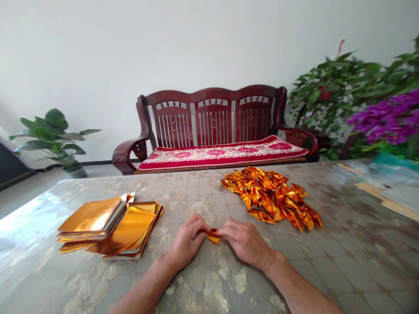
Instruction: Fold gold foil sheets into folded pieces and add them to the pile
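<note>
Nearest, both forearms come in from the bottom edge and rest toward the middle of the table [203, 198]. The left hand [186, 242] and right hand [245, 243] meet there, fingers curled inward, neither spread open. Between them they pinch a small folded piece of gold foil [213, 237]; only its orange-gold end shows, and the exact finger grip is hidden behind the knuckles. The tabletop has a glossy cover over a pale tile-and-flower pattern.

Left of the hands lie two overlapping stacks of square gold foil sheets [111, 226], a little apart from the left hand. Ahead and to the right sits a loose heap of folded gold foil pieces [271, 196], pointed and creased, near but not touching the right hand.

At the far right of the table: a clear plastic bag [363, 174] and flat cardboard [382, 196]. Beyond the table stands a dark red wooden bench [212, 115] with a slatted back and a red floral cushion [222, 153]. A potted plant [52, 135] stands to the left; a leafy plant with purple flowers [382, 117] fills the right.

Step in hand, by the look of it: mid-fold on one foil piece. The crease appears to call for a firm, even pinch from both hands.
</note>
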### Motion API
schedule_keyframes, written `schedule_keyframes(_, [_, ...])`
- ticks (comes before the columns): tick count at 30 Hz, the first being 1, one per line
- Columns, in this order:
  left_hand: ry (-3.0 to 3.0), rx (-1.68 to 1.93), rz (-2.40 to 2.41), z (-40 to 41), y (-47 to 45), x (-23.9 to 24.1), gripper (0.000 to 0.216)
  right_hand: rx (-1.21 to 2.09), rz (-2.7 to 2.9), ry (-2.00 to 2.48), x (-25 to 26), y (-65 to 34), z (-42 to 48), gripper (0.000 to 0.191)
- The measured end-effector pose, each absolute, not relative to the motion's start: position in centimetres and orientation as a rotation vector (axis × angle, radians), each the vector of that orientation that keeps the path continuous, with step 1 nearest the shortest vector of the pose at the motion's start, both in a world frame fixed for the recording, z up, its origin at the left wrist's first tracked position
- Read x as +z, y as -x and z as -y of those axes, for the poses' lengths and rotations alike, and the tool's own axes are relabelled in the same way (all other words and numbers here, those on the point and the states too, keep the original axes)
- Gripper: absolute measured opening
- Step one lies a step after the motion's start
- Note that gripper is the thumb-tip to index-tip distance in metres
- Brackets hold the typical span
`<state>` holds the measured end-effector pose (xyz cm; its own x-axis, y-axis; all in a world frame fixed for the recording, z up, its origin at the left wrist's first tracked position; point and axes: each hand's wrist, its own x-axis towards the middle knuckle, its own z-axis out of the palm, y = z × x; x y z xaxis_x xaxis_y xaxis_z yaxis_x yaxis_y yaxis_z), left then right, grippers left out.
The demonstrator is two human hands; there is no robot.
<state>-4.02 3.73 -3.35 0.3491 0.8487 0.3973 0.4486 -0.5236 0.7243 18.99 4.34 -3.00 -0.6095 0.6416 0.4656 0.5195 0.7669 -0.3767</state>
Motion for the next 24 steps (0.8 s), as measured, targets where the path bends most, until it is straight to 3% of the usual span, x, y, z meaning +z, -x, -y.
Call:
schedule_keyframes(9, [-2.147,1.126,-1.079,-3.4,4.2,-3.2,0.019,0.443,2.347,0.916,-2.7,-19.3,-4.5,0.010])
schedule_keyframes(18, [-2.264,0.892,-1.003,-3.3,4.6,-2.6,0.026,0.436,2.287,0.851,-2.2,-19.5,-4.3,0.020])
schedule_keyframes(24, [-2.244,0.930,-1.024,-3.3,4.7,-3.3,0.026,0.466,2.336,0.849,-2.0,-19.5,-4.3,0.018])
